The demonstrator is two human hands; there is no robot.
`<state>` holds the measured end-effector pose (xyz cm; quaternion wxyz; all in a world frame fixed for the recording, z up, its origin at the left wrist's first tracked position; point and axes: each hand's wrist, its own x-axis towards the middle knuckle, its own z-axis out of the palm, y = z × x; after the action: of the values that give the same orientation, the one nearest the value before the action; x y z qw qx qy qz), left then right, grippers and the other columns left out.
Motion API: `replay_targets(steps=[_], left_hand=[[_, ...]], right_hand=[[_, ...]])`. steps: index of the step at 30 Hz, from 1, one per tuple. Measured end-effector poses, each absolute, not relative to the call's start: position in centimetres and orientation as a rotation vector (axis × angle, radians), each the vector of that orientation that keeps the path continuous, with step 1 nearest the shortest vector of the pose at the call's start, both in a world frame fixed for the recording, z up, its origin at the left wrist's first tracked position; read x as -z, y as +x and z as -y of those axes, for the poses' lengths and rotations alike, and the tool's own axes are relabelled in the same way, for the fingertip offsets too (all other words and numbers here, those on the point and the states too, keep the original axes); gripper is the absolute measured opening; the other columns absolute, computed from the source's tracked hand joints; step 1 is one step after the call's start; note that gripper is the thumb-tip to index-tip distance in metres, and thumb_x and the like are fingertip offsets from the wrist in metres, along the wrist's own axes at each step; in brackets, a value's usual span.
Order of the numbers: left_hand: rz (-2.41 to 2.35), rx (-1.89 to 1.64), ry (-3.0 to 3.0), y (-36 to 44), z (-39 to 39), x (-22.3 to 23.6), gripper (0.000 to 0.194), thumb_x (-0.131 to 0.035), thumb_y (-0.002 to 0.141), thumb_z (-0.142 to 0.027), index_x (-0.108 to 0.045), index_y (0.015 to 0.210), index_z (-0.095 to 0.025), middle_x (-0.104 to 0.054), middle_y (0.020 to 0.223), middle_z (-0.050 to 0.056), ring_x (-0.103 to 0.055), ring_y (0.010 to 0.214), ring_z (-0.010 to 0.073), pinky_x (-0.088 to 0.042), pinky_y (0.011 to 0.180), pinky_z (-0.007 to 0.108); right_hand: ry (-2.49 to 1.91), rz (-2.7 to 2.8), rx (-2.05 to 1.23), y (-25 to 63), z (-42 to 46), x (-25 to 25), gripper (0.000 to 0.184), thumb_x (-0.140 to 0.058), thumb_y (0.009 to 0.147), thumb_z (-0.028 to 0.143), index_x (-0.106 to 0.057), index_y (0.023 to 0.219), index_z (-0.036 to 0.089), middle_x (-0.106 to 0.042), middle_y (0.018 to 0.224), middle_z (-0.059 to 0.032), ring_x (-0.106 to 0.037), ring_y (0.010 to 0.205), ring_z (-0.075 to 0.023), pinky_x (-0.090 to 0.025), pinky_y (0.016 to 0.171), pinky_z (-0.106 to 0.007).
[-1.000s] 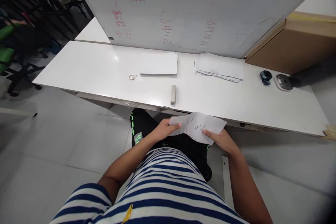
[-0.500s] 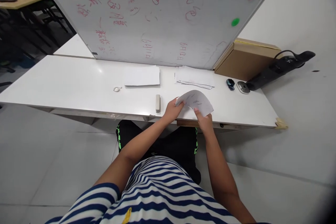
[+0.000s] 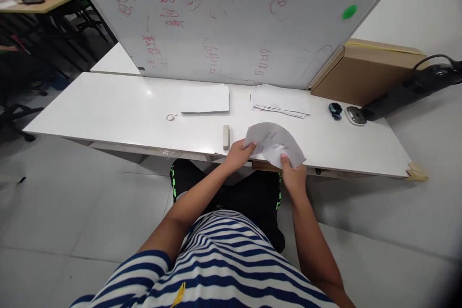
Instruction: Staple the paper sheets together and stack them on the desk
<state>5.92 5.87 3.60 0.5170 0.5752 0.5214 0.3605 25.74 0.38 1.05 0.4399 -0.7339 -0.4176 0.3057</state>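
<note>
Containers, clock taken from the sheet: one cardboard box (image 3: 364, 74), two o'clock, against the whiteboard (image 3: 231, 24), contents hidden; one black bottle (image 3: 406, 92), two o'clock, just beside the box, contents not visible.

Changes: half a second ago your sheet (image 3: 269, 142) arches more steeply; now it opens out like a fan, more print showing. A second ago you have it lower, over your lap; now it is above the near edge of the desk (image 3: 119, 106).

Hands: your left hand (image 3: 240, 155) pinches the sheet's left edge, thumb on top; your right hand (image 3: 294, 177) pinches its lower right edge likewise.

Around the sheet: printed papers (image 3: 283, 100), twelve o'clock; white paper stack (image 3: 205, 98), ten o'clock; small pale block (image 3: 225, 137), nine o'clock, near your left hand; dark watch (image 3: 335, 109), two o'clock.
</note>
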Motion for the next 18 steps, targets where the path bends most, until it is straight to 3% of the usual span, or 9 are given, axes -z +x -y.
replay_targets(steps=[5,9,15,18], left_hand=[[-1.231,-0.954,1.414,1.1,-3.8,-6.7,0.045,-0.057,0.090,-0.045,-0.056,0.129,-0.023,-0.066,0.125,0.009,-0.064,0.105,0.0225,-0.052,0.087,0.033],[-1.466,-1.101,1.520,-2.0,-6.1,-7.7,0.036,-0.044,0.097,-0.046,-0.058,0.121,-0.023,-0.067,0.121,0.007,-0.062,0.108,0.0193,-0.048,0.094,0.032],[-1.592,-0.753,1.845,-1.8,-11.5,-7.0,0.043,-0.036,0.098,-0.050,-0.063,0.115,-0.021,-0.064,0.126,0.007,-0.054,0.121,0.0254,-0.043,0.102,0.036],[-1.626,-0.553,1.991,-0.4,-12.9,-6.1,0.046,-0.035,0.098,-0.049,-0.061,0.122,-0.020,-0.058,0.136,0.008,-0.039,0.136,0.0292,-0.034,0.110,0.042]], right_hand=[[-1.837,0.918,-1.203,28.0,3.5,0.0,0.048,-0.077,0.073,0.050,-0.072,0.106,0.015,-0.073,0.109,-0.0131,-0.066,0.109,-0.0329,-0.054,0.094,-0.040],[-1.798,0.817,-1.505,27.9,5.4,1.3,0.042,-0.076,0.075,0.046,-0.073,0.103,0.016,-0.072,0.112,-0.0125,-0.069,0.103,-0.0321,-0.058,0.086,-0.039],[-1.792,0.734,-1.526,25.7,5.2,1.5,0.030,-0.078,0.072,0.036,-0.074,0.094,0.016,-0.073,0.108,-0.0123,-0.070,0.101,-0.0325,-0.058,0.088,-0.041],[-1.771,0.695,-1.560,24.8,5.0,1.1,0.029,-0.077,0.073,0.034,-0.074,0.095,0.016,-0.073,0.109,-0.0116,-0.070,0.101,-0.0319,-0.057,0.089,-0.040]])
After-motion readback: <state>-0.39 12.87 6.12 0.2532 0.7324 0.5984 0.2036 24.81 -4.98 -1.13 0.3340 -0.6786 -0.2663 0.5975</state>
